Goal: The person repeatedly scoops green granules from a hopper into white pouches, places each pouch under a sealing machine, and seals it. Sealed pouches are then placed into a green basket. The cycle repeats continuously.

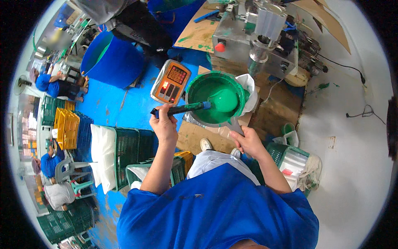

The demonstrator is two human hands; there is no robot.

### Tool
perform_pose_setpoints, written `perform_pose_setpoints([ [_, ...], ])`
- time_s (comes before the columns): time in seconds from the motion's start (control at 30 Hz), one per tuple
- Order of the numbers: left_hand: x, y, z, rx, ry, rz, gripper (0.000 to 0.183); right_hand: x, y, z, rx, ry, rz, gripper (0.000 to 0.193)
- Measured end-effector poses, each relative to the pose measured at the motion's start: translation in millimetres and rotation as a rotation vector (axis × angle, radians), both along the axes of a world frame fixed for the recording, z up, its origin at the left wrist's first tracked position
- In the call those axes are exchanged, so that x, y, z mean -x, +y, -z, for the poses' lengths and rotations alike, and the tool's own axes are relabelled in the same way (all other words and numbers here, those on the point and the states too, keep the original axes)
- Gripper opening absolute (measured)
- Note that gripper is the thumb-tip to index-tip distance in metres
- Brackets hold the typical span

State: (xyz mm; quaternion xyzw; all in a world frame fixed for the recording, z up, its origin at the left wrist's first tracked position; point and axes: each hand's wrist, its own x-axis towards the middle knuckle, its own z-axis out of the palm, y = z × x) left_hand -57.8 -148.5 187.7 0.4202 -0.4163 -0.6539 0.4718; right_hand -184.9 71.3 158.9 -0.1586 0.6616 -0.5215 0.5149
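My left hand (pixel 166 128) is closed round a black-handled stirring tool (pixel 182 108), which has a blue section near its far end. That end reaches over a large, round green dipper (pixel 193 86) and is coated in green or hidden by it. Thick, glossy green paste (pixel 224 101) lies inside the dipper, with darker smears up the wall. In my right hand (pixel 251 143) I grip the dipper's grey handle (pixel 236 125) on the near right. White plastic (pixel 248 89) shows behind its right rim.
An orange digital scale (pixel 171 82) sits left of the dipper. Beyond stands a metal machine (pixel 232 39) with a hopper and red button. A blue tub (pixel 114 58) and another person (pixel 137 27) are far left. Green crates (pixel 128 151) flank my legs; a cable (pixel 340 62) hangs right.
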Motion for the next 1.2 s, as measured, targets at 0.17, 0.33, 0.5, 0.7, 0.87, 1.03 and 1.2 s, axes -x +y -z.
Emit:
perform_pose_setpoints([
  [0.17, 20.8, -8.8, -9.7, -0.048, 0.018, 0.113, 0.015, 2.6, 35.9, -12.1, -0.069, 0.076, 0.055, 0.024],
  [0.33, 52.7, -5.3, 7.3, 0.092, 0.051, 0.130, 0.013, -7.1, 112.8, -21.4, -0.223, 0.060, 0.176, 0.026],
  [0.5, 78.7, 26.7, 65.3, 0.423, -0.223, 0.364, 0.009, -25.1, 173.2, -4.7, -0.331, 0.048, 0.316, 0.026],
  [0.7, 85.5, 55.5, 95.1, 0.584, -0.363, 0.398, 0.009, -24.9, 206.0, 24.6, -0.379, 0.053, 0.403, 0.029],
  [0.87, 78.7, 50.6, 83.5, 0.129, -0.109, 0.208, 0.014, -1.6, 201.8, 33.1, -0.318, 0.111, 0.436, 0.031],
  [1.03, 70.5, 40.9, 59.1, -0.076, 0.017, 0.059, 0.014, 31.3, 171.0, 21.0, -0.332, 0.242, 0.346, 0.031],
  [1.2, 45.3, 46.8, 14.6, -0.049, -0.007, 0.153, 0.012, 41.7, 129.9, -28.2, -0.299, 0.278, 0.186, 0.025],
])
